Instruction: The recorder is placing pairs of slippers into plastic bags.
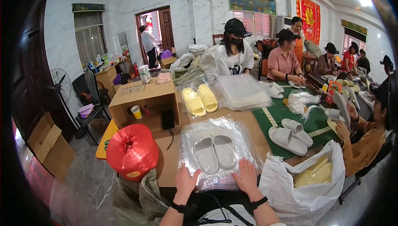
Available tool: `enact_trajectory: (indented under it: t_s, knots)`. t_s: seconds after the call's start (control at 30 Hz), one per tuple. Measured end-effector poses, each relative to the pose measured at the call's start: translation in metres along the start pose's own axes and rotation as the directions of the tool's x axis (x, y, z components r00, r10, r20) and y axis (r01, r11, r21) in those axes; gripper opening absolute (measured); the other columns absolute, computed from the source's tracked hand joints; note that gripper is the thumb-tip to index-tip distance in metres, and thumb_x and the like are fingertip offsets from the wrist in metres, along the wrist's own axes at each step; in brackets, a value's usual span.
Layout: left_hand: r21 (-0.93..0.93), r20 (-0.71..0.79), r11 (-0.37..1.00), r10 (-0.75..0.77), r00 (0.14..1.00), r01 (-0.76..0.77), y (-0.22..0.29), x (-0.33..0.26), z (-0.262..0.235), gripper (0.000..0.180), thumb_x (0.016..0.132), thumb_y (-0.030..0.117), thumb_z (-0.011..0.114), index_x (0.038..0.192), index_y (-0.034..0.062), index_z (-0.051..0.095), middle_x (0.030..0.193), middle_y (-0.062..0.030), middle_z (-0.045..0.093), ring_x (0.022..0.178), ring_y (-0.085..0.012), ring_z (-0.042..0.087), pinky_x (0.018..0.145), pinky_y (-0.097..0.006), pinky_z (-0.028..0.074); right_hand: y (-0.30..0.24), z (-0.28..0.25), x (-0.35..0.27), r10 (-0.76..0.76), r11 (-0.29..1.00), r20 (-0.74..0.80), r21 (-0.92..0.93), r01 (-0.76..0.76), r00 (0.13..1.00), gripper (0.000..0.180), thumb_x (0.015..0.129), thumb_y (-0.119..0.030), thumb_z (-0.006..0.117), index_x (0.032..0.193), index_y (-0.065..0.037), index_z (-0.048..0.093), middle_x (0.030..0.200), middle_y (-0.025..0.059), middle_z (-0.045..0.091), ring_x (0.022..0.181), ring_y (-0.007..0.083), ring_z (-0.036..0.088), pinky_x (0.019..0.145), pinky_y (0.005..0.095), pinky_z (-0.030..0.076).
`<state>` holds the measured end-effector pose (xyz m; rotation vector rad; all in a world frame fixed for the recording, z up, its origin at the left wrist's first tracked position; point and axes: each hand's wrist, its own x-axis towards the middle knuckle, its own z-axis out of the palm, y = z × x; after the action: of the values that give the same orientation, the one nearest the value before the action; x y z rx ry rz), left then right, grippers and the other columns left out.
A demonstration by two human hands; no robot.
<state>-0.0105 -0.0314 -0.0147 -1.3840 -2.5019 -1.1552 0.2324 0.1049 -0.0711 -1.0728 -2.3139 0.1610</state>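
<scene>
Left hand (185,181) flat, fingers spread, pressing near edge of clear plastic bag (217,151); right hand (246,175) same, open palm down on bag's near right edge; neither grips anything; pair of grey slippers (214,150) inside bag, side by side, on cardboard-covered table (166,159); red twine spool (132,151) just left; white sack (302,184) right; yellow slippers (200,99) bagged farther back.

Both forearms came up from the lower edge, each with a dark band at the wrist. The left hand (185,182) lay flat, palm down, fingers (187,170) spread and pointing away from the body, at the near left corner of the clear bag of grey slippers (214,150). The right hand (246,176) lay likewise flat and open at that bag's near right corner, fingers splayed upon the plastic. The two hands sat well apart.
</scene>
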Motion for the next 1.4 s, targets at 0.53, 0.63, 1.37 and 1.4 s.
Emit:
enact_trajectory:
  t_s: [0.53, 0.63, 1.37, 1.4]
  knots:
    - [-0.454, 0.508, 0.713, -0.285, 0.813, 0.534, 0.0, 0.037, 0.037, 0.065, 0.082, 0.053, 0.072, 0.113, -0.004, 0.065, 0.094, -0.0096, 0.069, 0.086, -0.0221, 0.064, 0.076, -0.034, 0.051, 0.0, 0.001, 0.0, 0.022, 1.0, 0.027, 0.01, -0.022, 0.999, 0.078, 0.089, -0.05, 0.059, 0.144, 0.002, 0.04, 0.153, 0.0206, 0.036, 0.142, 0.0374, 0.031, 0.117, 0.051, 0.02]
    - [-0.535, 0.712, 0.478, -0.189, 0.677, 0.696, 0.016, 0.037, 0.021, 0.059, 0.082, 0.05, 0.073, 0.11, -0.0016, 0.068, 0.093, -0.0049, 0.066, 0.078, -0.016, 0.058, 0.069, -0.031, 0.048, 0.002, -0.001, 0.001, 0.036, 0.999, 0.042, 0.032, -0.037, 0.998, 0.077, 0.089, -0.048, 0.06, 0.144, 0.001, 0.04, 0.153, 0.0207, 0.035, 0.143, 0.0373, 0.03, 0.118, 0.0512, 0.019]
    - [-0.793, 0.59, -0.056, 0.181, 0.787, 0.607, 0.063, -0.004, -0.012, 0.039, 0.09, 0.015, 0.065, 0.124, -0.0011, 0.056, 0.107, -0.0042, 0.064, 0.092, -0.0125, 0.06, 0.08, -0.026, 0.047, -0.027, -0.058, 0.018, 0.336, -0.022, 0.355, 0.929, -0.37, 0.872, 0.045, 0.092, -0.011, 0.064, 0.132, 0.002, 0.049, 0.123, 0.0128, 0.059, 0.106, 0.0186, 0.059, 0.092, 0.0303, 0.046]
    - [-0.792, 0.591, -0.063, 0.175, 0.788, 0.608, 0.06, -0.007, -0.008, 0.039, 0.09, 0.015, 0.065, 0.124, -0.0011, 0.056, 0.107, -0.0042, 0.064, 0.092, -0.0125, 0.06, 0.08, -0.026, 0.047, -0.027, -0.055, 0.016, 0.299, -0.093, 0.312, 0.95, -0.297, 0.902, 0.036, 0.091, -0.006, 0.063, 0.125, 0.002, 0.052, 0.111, 0.0081, 0.063, 0.1, 0.0162, 0.06, 0.085, 0.0274, 0.048]
